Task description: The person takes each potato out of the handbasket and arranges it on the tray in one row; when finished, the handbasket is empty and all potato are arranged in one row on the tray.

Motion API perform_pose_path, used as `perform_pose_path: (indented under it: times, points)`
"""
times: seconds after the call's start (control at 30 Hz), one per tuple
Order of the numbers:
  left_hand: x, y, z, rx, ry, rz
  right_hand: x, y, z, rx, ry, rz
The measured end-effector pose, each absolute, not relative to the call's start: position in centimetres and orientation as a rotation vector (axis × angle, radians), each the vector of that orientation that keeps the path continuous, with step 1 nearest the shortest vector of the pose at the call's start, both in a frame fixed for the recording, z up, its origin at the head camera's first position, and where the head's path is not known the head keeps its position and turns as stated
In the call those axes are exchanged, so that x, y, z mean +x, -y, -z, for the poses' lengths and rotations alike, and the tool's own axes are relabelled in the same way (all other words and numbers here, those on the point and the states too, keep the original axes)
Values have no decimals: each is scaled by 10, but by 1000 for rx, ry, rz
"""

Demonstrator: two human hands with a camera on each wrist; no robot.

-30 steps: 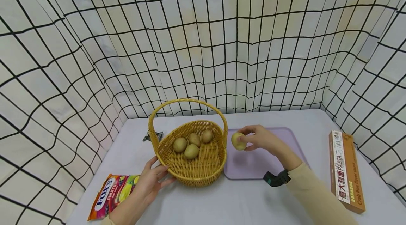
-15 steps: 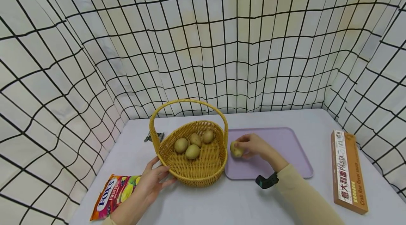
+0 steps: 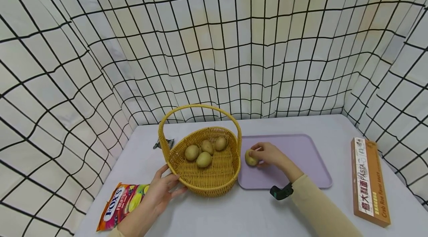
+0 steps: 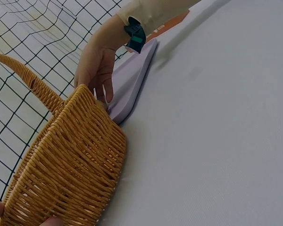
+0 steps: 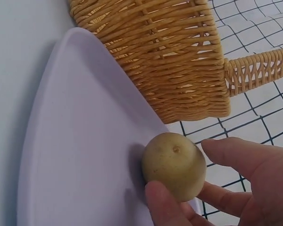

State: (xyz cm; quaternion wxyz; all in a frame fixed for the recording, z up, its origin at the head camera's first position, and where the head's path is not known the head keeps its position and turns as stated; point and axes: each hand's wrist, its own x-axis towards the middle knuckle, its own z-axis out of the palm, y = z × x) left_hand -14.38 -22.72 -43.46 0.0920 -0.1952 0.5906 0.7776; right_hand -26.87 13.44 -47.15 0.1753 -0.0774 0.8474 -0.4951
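Note:
My left hand (image 3: 162, 189) holds the near left side of a yellow wicker basket (image 3: 208, 188), its fingertips at the rim and outer wall. The basket has a tall hoop handle, and several round yellow-brown potatoes (image 3: 204, 159) lie in its left and back part. Over the left end of a pale purple tray (image 3: 294, 155), my right hand (image 3: 271, 155) has thumb and fingers around another potato (image 5: 172, 165). That potato sits low at the tray's surface, beside its shadow. In the left wrist view the basket wall hides most of it.
A colourful Fox's candy bag (image 3: 122, 205) lies by my left forearm. Behind the basket's left side is a small dark wrapper (image 3: 164, 143). A long orange pasta box (image 3: 371, 181) lies at the right. Black netting over white cloth (image 3: 230, 55) encloses the table's back and sides.
My right hand has lowered its potato from above the tray down to its left end. In the last half second it has barely moved. My left hand stays on the basket.

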Motion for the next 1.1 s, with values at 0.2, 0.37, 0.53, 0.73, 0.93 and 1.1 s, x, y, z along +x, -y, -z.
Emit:
perform_pose_path:
  times: [0.2,0.37,0.53,0.73,0.93,1.1]
  points:
    - [-145,227,435,-572,-1767,-2308,-270,-139,454,-249,-2508,1289]
    - [-145,227,433,-584,-1773,-2304,-265,-140,436,-309,-2535,1250]
    - [-145,227,433,-580,-1771,-2301,-259,-140,422,-369,-2559,1228]
    - [-143,228,435,-584,-1773,-2300,-246,-132,398,-464,-2574,1241]
    - [-142,228,435,-595,-1771,-2303,-231,-127,365,-616,-2689,1184]
    - [-142,228,434,-573,-1772,-2313,-218,-124,344,-687,-2725,1192]
